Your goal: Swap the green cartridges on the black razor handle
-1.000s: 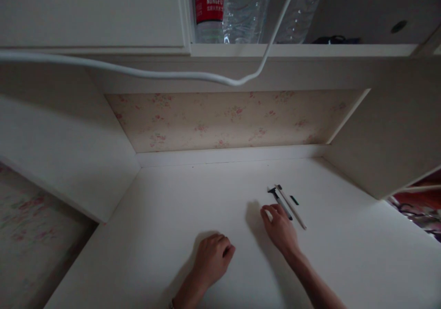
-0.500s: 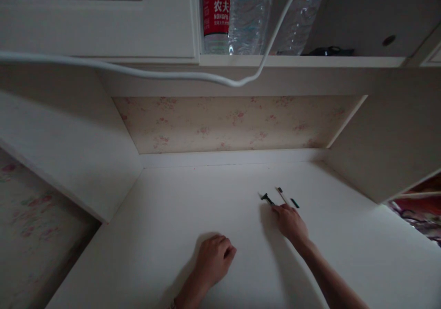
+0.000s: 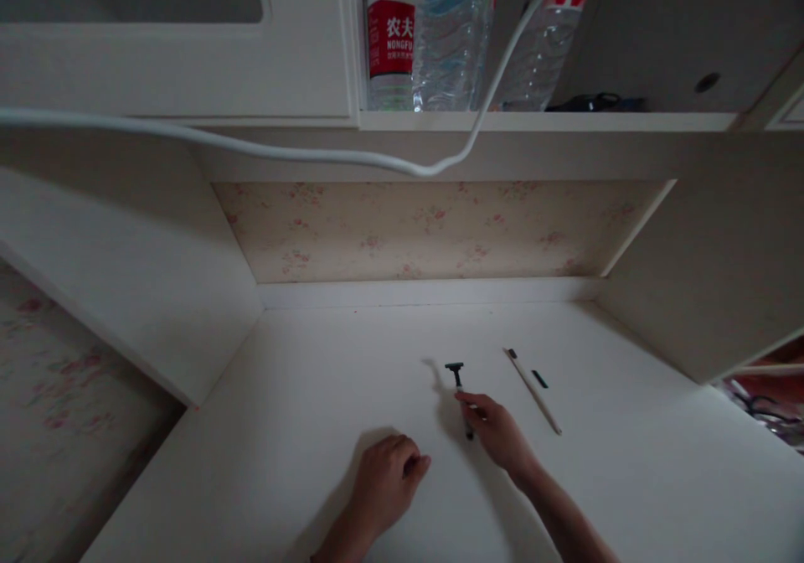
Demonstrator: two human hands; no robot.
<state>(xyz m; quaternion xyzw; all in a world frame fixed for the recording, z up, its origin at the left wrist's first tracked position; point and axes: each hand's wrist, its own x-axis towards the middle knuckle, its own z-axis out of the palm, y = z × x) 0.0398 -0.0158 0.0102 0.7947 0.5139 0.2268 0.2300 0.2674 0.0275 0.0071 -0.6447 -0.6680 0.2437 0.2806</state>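
Observation:
A razor (image 3: 460, 379) with a dark head is pinched by its handle in my right hand (image 3: 496, 433), lifted a little over the white desktop (image 3: 301, 379), where its shadow falls to the left. Curled on the desktop to the left is my left hand (image 3: 390, 475), closed with nothing visible in it. Right of the razor lies a toothbrush (image 3: 533, 391) with a pale handle and dark bristles. Beside the toothbrush rests a short dark green strip (image 3: 539, 379), whose kind I cannot make out.
A white cable (image 3: 352, 157) hangs across the view in front of the upper cabinet. Several plastic bottles (image 3: 452, 43) and a dark object (image 3: 596, 102) stand on the shelf (image 3: 427, 121). Side panels (image 3: 703, 253) flank the desktop.
My right hand has picked up the razor and carried it left, away from the toothbrush, which now shows its full length. My left hand has stayed in place.

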